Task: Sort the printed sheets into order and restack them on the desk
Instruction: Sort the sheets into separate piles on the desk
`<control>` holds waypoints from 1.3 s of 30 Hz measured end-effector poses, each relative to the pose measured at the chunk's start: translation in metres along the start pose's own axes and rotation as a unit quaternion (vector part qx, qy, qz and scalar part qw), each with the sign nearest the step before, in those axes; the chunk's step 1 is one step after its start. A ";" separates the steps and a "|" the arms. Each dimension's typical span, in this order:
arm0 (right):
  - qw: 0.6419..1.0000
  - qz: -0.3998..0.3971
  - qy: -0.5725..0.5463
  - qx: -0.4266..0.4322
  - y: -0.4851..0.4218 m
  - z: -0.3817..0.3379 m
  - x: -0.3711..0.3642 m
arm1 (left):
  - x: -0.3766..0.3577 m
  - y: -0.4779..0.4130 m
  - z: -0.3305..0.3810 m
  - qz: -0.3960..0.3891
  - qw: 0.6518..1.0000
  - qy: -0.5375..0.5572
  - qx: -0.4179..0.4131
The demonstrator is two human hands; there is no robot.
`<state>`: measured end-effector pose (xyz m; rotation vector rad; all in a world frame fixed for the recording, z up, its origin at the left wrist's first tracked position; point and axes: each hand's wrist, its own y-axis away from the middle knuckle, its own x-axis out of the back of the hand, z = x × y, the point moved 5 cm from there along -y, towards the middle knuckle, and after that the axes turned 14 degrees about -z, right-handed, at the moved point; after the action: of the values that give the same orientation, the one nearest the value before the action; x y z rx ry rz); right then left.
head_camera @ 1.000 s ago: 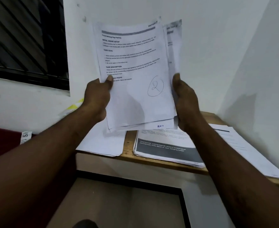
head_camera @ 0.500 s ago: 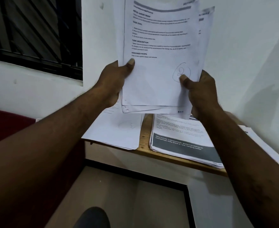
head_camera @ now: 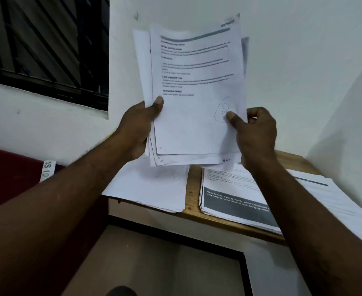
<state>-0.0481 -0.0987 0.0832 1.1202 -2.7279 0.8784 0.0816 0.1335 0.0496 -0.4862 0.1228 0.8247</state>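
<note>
I hold a bundle of printed sheets [head_camera: 193, 99] upright in front of the white wall, above the wooden desk [head_camera: 191, 189]. The front sheet carries printed headings and a hand-drawn circled "2" near its lower right. My left hand [head_camera: 137, 127] grips the bundle's left edge, thumb on the front sheet. My right hand [head_camera: 254, 129] pinches the right edge, its thumb lying on the circled number. The sheets behind are fanned out a little and stick out at the left, right and bottom.
Three paper stacks lie on the desk: a blank-faced one [head_camera: 152, 186] overhanging the left edge, one with a dark grey banner [head_camera: 237, 201] in the middle, another [head_camera: 333, 199] at the right under my forearm. A barred window [head_camera: 45, 43] is at upper left.
Both hands kept hold of the bundle. My right thumb slid from the sheet's right edge onto the front sheet at the circled number, and the back sheets fanned out more on the left.
</note>
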 end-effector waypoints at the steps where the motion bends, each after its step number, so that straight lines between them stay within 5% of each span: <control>1: 1.000 -0.003 0.010 0.002 0.001 0.002 -0.006 | 0.004 0.001 -0.003 0.001 1.000 0.000 0.005; 12: 0.997 -0.069 -0.014 0.010 0.011 -0.004 -0.048 | 0.065 0.021 -0.001 0.049 0.999 0.005 -0.006; 19: 0.997 0.042 0.071 0.002 0.005 -0.005 -0.026 | 0.095 0.040 0.009 0.109 0.994 0.008 -0.024; 26: 0.992 -0.013 -0.042 -0.115 0.009 0.028 -0.007 | 0.132 0.059 0.021 0.170 0.984 -0.047 -0.015; 32: 0.994 0.004 -0.051 -0.093 0.026 0.016 0.013 | 0.144 0.068 0.025 0.207 0.975 -0.073 -0.025; 39: 0.993 -0.077 -0.015 -0.086 0.043 0.014 0.005 | 0.153 0.078 0.035 0.247 0.966 -0.051 -0.057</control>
<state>-0.0779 -0.0847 0.0518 1.2951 -2.6365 0.5993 0.1257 0.2982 0.0072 -0.5283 0.1021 1.3499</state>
